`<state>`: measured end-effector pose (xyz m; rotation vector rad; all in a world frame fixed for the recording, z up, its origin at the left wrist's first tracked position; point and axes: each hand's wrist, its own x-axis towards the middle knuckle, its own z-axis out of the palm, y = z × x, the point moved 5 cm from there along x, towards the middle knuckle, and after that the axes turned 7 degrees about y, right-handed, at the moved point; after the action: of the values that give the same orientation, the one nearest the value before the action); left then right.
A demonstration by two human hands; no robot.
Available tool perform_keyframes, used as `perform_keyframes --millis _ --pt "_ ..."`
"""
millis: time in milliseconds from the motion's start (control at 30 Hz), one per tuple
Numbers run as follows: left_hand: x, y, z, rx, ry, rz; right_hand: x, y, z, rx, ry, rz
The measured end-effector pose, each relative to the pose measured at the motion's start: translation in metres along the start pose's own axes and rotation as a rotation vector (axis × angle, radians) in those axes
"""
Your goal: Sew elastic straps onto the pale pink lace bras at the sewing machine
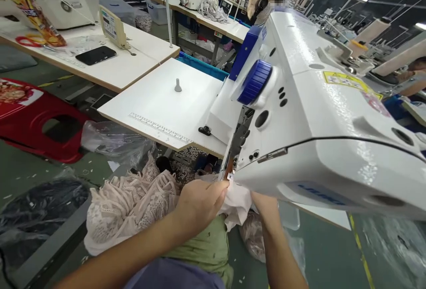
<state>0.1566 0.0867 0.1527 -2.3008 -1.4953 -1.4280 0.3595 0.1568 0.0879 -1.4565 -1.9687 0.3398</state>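
Over the green fabric (pixel 208 244) on the lap, the left hand (pixel 201 202) has a narrow grip, thumb and fingers pinching the soft white cloth (pixel 238 200) at its upper edge, likely to keep that edge flat and close to the metal parts. The right hand (pixel 264 202) is beside the cloth's other side, perhaps steadying it; its fingers are hidden, so I cannot tell its grip. The cloth hangs just off the near edge of the white rectangular counter (pixel 196 98), by the near end of the large white sewing machine (pixel 299 103). A pile of pale lace garments (pixel 133 205) lies left of the hands, seemingly within easy reach. The black printed ruler (pixel 159 128) follows the counter's near edge, probably for quick measuring. Farther left, on a second counter (pixel 143 65), the flat black phone (pixel 96 55) lies near the near edge, the red-handled scissors (pixel 31 41) beyond its left end.
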Motion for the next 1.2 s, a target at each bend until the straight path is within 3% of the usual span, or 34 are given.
perform_keyframes --millis 333,600,800,933,1033,1100,1200 --pt "-0.001 0.0 0.003 -0.037 -0.008 -0.037 0.003 -0.016 -0.008 0.088 0.086 0.144" --pt "-0.002 -0.001 0.001 -0.068 0.004 -0.081 0.001 -0.001 -0.008 0.123 0.082 0.239" --pt "-0.002 -0.006 0.003 -0.136 -0.033 -0.161 -0.019 -0.02 0.008 0.683 0.166 0.507" --pt "-0.005 -0.006 -0.004 -0.164 -0.097 -0.075 -0.054 -0.043 0.017 0.984 0.148 0.648" --pt "-0.011 0.002 -0.014 -0.145 -0.184 0.053 -0.086 -0.053 0.006 1.02 0.225 0.586" --pt "-0.017 0.009 -0.017 -0.125 -0.25 0.107 -0.105 -0.064 -0.008 0.882 0.29 0.422" --pt "-0.031 0.023 -0.012 -0.161 -0.391 0.205 -0.125 -0.087 -0.019 0.652 0.197 0.17"
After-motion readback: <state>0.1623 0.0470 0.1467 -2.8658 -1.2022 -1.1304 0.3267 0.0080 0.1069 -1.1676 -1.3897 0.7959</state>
